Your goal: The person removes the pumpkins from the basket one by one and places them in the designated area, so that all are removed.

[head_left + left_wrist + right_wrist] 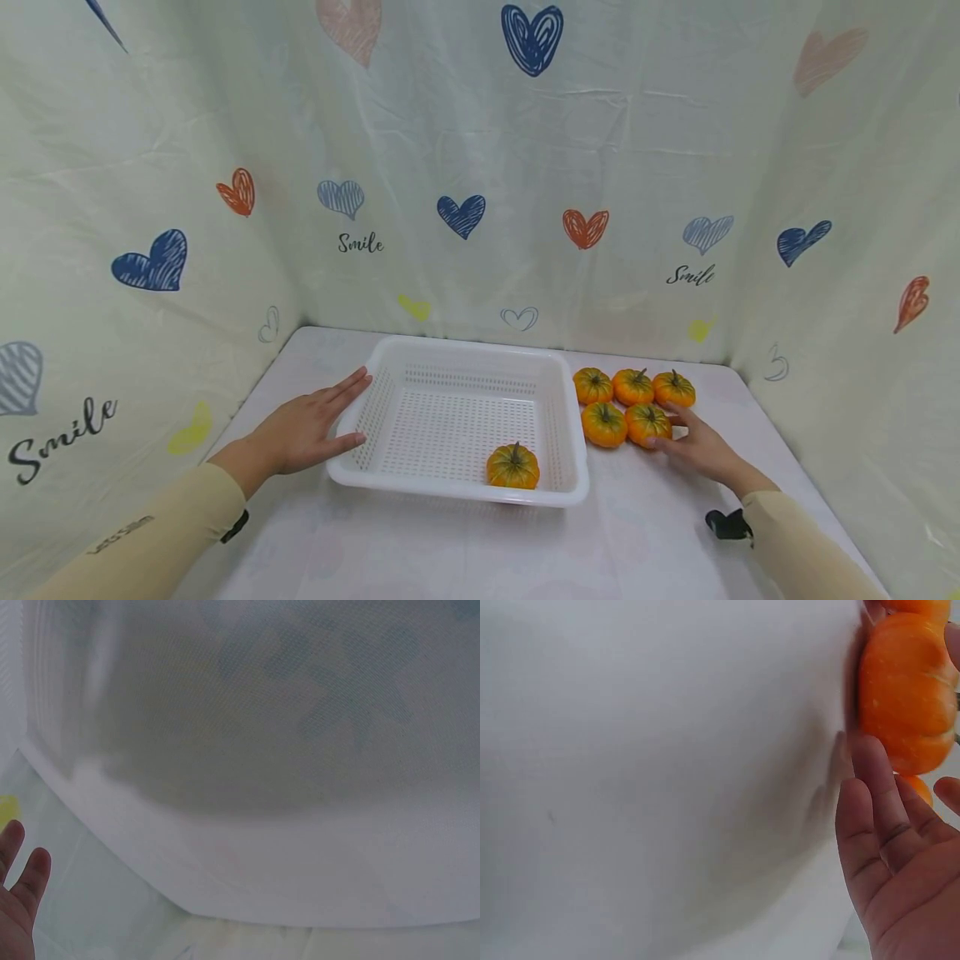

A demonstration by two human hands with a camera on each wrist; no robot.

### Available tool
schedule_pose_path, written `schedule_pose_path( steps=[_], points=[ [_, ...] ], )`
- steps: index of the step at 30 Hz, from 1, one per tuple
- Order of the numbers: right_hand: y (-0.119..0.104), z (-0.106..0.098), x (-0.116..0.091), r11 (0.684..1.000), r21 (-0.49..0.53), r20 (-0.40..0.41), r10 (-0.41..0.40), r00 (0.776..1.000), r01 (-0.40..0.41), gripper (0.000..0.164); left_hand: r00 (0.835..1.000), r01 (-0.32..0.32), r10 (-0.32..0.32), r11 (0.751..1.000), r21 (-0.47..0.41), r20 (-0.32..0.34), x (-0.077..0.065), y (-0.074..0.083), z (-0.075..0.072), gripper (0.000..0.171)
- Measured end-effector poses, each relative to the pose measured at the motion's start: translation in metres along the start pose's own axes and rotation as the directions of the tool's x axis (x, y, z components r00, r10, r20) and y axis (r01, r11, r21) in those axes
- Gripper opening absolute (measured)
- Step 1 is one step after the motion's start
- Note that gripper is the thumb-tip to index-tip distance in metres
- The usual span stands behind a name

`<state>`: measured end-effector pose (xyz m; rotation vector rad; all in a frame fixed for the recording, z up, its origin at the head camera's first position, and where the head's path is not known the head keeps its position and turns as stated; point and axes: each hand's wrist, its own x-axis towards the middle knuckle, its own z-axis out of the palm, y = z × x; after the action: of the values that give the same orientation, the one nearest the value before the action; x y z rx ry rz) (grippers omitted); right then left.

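Observation:
A white plastic basket (457, 493) with slotted walls stands on the table. One small orange-green pumpkin (513, 467) lies inside it, near the front right. My left hand (311, 425) rests at the basket's left rim, fingers extended and thumb apart. Right of the basket sit several more small pumpkins (603, 425) in two rows. My right hand (697, 446) is at the right side of the front-row right pumpkin (647, 423), thumb and fingers spread about it. In the right wrist view the fingers (874, 761) look nearly straight beside an orange pumpkin (907, 694).
The table (420, 550) has a pale cover. A light curtain (525, 150) printed with hearts hangs behind and on both sides. Near the back-row right pumpkin (674, 388), the right fingertips come close.

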<state>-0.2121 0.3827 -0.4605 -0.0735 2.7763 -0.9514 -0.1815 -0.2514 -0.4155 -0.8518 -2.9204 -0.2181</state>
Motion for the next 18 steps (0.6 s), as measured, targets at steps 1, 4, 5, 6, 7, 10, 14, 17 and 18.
schedule_pose_path(
  steps=[1, 4, 5, 6, 7, 10, 14, 17, 18],
  points=[
    [-0.001, -0.003, -0.001, 1.0, 0.003, -0.002, -0.009, 1.0, 0.009, 0.099, 1.0, -0.002, 0.002, 1.0, 0.001, 0.0, 0.0, 0.0, 0.0, 0.084],
    [-0.006, -0.011, -0.003, 1.0, -0.025, -0.012, -0.011, 1.0, 0.011, 0.1, 1.0, -0.003, 0.003, 1.0, 0.0, -0.002, 0.0, 0.0, -0.001, 0.084],
    [-0.008, -0.015, -0.004, 0.999, -0.043, -0.017, -0.009, 1.0, 0.008, 0.101, 1.0, -0.003, 0.003, 1.0, -0.003, -0.002, -0.001, 0.0, -0.001, 0.084],
    [-0.01, -0.018, -0.005, 0.998, -0.064, -0.02, -0.007, 1.0, 0.005, 0.102, 1.0, -0.003, 0.003, 1.0, -0.004, -0.002, 0.0, -0.001, -0.001, 0.084],
    [-0.012, -0.021, -0.006, 0.996, -0.085, -0.019, -0.002, 1.0, 0.001, 0.103, 1.0, -0.003, 0.003, 1.0, -0.005, -0.002, -0.001, -0.001, -0.001, 0.084],
    [-0.016, -0.029, -0.009, 0.991, -0.13, 0.003, 0.013, 1.0, -0.013, 0.103, 1.0, -0.006, 0.006, 1.0, -0.002, -0.01, -0.001, -0.002, 0.0, 0.084],
    [-0.017, -0.036, -0.013, 0.99, -0.137, 0.043, 0.045, 0.998, -0.038, 0.103, 0.999, -0.015, 0.015, 1.0, 0.001, -0.034, -0.001, -0.003, 0.002, 0.084],
    [-0.019, -0.04, -0.015, 0.99, -0.14, 0.036, 0.036, 0.999, -0.031, 0.102, 0.999, -0.022, 0.022, 1.0, -0.005, -0.045, -0.001, -0.003, 0.003, 0.084],
    [-0.02, -0.041, -0.015, 0.99, -0.141, 0.032, 0.026, 0.999, -0.021, 0.1, 0.999, -0.022, 0.021, 1.0, -0.005, -0.046, -0.001, -0.003, 0.003, 0.083]
  ],
)
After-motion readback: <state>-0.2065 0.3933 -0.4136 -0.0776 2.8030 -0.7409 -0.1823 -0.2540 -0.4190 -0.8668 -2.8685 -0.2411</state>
